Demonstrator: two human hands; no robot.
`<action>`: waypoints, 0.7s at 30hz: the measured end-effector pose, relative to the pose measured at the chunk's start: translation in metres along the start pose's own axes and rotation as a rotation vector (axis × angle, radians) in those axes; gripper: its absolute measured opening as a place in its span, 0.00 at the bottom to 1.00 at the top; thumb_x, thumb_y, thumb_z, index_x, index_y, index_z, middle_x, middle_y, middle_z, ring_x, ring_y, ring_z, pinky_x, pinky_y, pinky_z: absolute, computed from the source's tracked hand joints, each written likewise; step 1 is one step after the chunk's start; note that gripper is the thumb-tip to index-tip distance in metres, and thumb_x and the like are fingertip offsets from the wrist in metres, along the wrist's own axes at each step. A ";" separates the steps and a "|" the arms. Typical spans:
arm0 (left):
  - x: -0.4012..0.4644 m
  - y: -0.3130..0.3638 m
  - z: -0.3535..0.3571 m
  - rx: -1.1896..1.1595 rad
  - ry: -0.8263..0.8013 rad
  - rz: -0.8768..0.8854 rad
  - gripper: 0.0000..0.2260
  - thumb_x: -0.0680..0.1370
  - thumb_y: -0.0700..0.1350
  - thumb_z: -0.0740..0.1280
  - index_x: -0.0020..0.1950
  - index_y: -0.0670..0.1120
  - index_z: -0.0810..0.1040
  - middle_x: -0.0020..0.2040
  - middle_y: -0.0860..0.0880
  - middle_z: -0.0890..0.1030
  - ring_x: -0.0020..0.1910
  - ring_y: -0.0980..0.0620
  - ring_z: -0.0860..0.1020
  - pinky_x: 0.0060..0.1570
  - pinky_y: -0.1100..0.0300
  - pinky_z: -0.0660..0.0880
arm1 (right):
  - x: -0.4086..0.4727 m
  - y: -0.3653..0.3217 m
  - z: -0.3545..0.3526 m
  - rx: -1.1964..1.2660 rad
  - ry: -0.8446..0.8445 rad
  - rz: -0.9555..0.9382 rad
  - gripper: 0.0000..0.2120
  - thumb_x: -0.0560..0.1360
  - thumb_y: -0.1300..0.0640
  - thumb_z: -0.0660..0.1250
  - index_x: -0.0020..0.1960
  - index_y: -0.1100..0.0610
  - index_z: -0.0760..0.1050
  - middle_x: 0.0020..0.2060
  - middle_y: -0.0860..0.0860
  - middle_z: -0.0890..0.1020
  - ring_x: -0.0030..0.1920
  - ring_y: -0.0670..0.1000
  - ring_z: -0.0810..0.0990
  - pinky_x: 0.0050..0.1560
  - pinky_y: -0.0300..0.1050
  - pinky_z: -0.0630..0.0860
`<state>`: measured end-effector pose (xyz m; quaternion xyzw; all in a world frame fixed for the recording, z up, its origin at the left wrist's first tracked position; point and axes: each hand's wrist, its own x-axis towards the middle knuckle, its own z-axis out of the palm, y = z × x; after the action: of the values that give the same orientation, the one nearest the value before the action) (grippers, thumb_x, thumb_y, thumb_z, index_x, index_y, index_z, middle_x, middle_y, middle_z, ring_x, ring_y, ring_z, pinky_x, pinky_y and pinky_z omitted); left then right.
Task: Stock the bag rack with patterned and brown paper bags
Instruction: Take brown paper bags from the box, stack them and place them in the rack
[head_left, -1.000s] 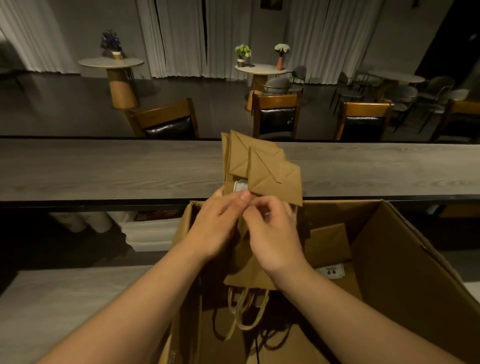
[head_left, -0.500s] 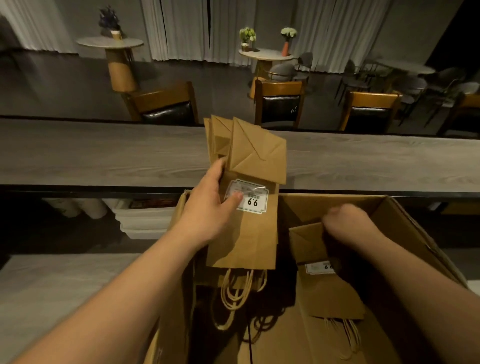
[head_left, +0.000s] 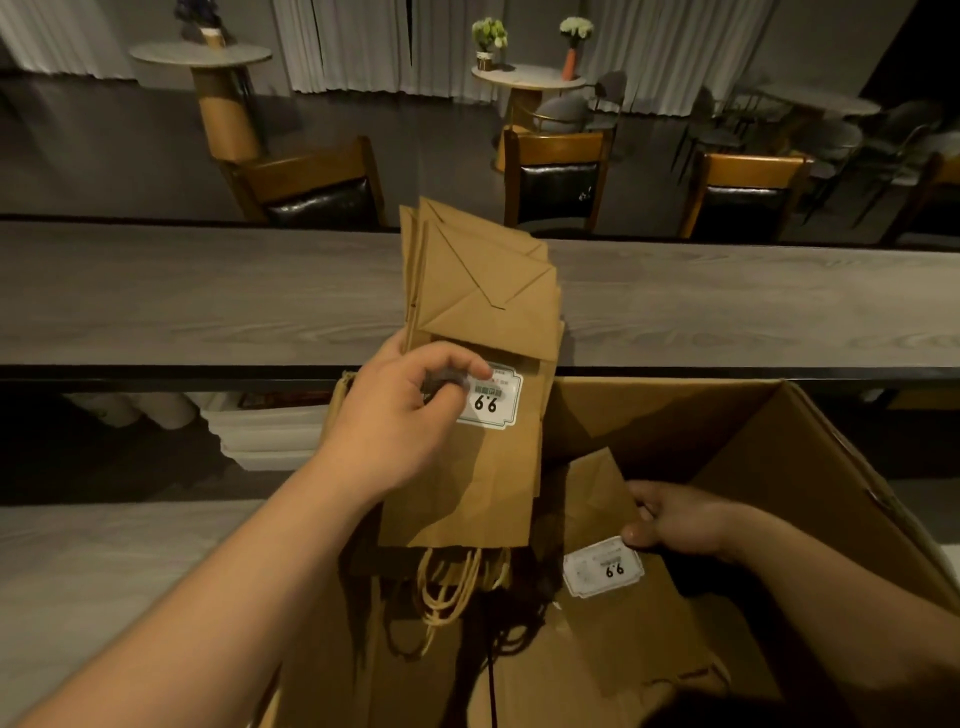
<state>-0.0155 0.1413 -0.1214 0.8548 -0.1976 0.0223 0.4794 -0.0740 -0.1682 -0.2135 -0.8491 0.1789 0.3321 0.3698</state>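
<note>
Hands (head_left: 400, 415) gripping bags (head_left: 483, 312), box (head_left: 779, 467) interior dim

Dim, warm indoor light falls from above — the flat brown paper bags (head_left: 483, 322) and long grey wood-grain desk (head_left: 208, 306) catch it, while the open brown cardboard box (head_left: 779, 467) sinks into deep shadow inside. Wide-angle distortion bends the far edges; the fingers (head_left: 447, 382) blur slightly.

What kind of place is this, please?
Probably a café or small shop, seen from behind its long wooden counter. Beyond it stand round tables with flower vases and wooden chairs. The brown paper bags carry price stickers.
</note>
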 end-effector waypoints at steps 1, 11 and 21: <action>0.000 0.001 0.000 0.000 0.006 -0.010 0.15 0.81 0.43 0.67 0.49 0.66 0.80 0.56 0.63 0.74 0.53 0.74 0.71 0.45 0.77 0.68 | -0.003 -0.006 -0.003 -0.015 -0.018 -0.015 0.15 0.81 0.58 0.69 0.63 0.42 0.76 0.53 0.44 0.87 0.56 0.46 0.85 0.60 0.50 0.78; 0.001 0.005 -0.003 -0.072 0.111 -0.085 0.16 0.81 0.41 0.67 0.51 0.66 0.79 0.56 0.66 0.71 0.53 0.66 0.74 0.44 0.75 0.74 | -0.064 -0.025 -0.067 0.032 -0.080 -0.175 0.18 0.80 0.63 0.67 0.66 0.47 0.80 0.58 0.47 0.86 0.62 0.50 0.84 0.71 0.60 0.72; 0.000 0.003 -0.005 -0.202 0.146 -0.111 0.11 0.81 0.49 0.65 0.51 0.65 0.84 0.57 0.63 0.78 0.63 0.58 0.76 0.62 0.56 0.77 | -0.079 -0.052 -0.059 0.350 0.061 -0.473 0.15 0.69 0.50 0.78 0.54 0.51 0.84 0.54 0.58 0.85 0.56 0.60 0.85 0.60 0.66 0.78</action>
<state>-0.0155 0.1435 -0.1161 0.8079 -0.1160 0.0380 0.5766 -0.0769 -0.1730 -0.1020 -0.8002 0.0415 0.1749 0.5721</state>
